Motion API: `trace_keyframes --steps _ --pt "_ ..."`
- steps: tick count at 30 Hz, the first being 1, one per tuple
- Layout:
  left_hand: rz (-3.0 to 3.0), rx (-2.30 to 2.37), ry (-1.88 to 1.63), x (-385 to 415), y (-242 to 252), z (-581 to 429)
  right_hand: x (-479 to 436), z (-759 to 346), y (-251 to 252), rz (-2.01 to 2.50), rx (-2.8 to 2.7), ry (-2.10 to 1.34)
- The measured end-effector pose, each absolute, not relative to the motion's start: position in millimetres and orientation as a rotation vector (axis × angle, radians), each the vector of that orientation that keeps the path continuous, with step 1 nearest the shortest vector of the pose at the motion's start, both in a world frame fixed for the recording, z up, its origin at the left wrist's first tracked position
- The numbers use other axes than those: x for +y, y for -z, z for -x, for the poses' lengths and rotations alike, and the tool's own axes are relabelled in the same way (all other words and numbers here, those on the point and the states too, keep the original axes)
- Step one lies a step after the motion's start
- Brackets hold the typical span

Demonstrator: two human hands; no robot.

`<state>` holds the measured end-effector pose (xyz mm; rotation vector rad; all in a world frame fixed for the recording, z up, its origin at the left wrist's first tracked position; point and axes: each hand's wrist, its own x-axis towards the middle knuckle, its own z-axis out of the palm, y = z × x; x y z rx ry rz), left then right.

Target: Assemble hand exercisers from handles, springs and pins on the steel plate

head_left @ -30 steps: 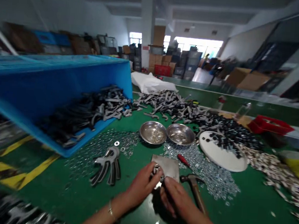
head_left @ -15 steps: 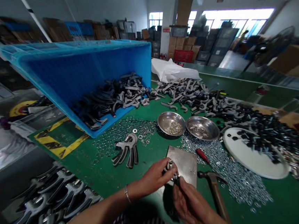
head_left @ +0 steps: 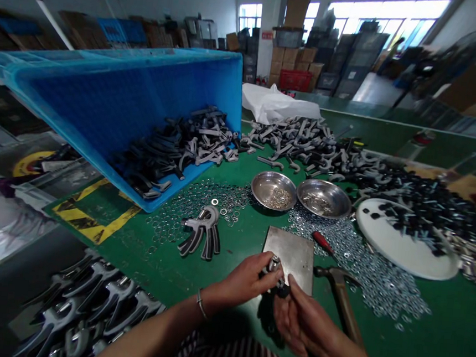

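Observation:
My left hand [head_left: 250,277] is closed around a small clamp-like part [head_left: 274,263] with a bright metal end pointing up. At its lower side is a black knob [head_left: 283,289], against which the thumb and fingers of my right hand [head_left: 306,320] rest. Much of the part is hidden by my fingers. Both hands are above the near edge of a flat metal plate [head_left: 292,255]. To the left lie a few grey-and-black handled parts [head_left: 202,231] with hooked heads. A hammer [head_left: 344,301] and a red-handled screwdriver [head_left: 323,242] lie right of the plate.
A blue crate [head_left: 154,93] on its side holds many grey and black parts. Two metal bowls [head_left: 275,177] hold small pieces. Loose washers [head_left: 379,280] and rings [head_left: 172,214] are spread about. Black knobs with bolts lie on a white tray [head_left: 389,258]. More handled parts [head_left: 89,304] are piled lower left.
My right thumb has shifted slightly away from the knob, and its fingers have opened a little. The held part has turned slightly in my left hand. The view has tilted a little.

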<state>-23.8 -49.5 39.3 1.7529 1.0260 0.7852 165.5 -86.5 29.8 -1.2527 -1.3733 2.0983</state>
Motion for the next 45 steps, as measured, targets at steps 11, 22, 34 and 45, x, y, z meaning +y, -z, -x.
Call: trace_keyframes --steps 11,22,34,45 --pt "-1.839 1.033 -0.761 -51 -37 22 -87 -163 -29 1.272 -1.42 -2.056" --pt "-1.921 1.049 -0.731 -45 -33 11 -82 -171 -27 1.337 -1.514 -1.805" --pt "-1.84 1.119 -1.029 -44 -28 -4 -76 -176 -29 1.294 -1.376 -1.674" --pt "-1.815 1.203 -1.088 -45 -26 -10 -79 -170 -32 1.295 -1.386 -1.581"
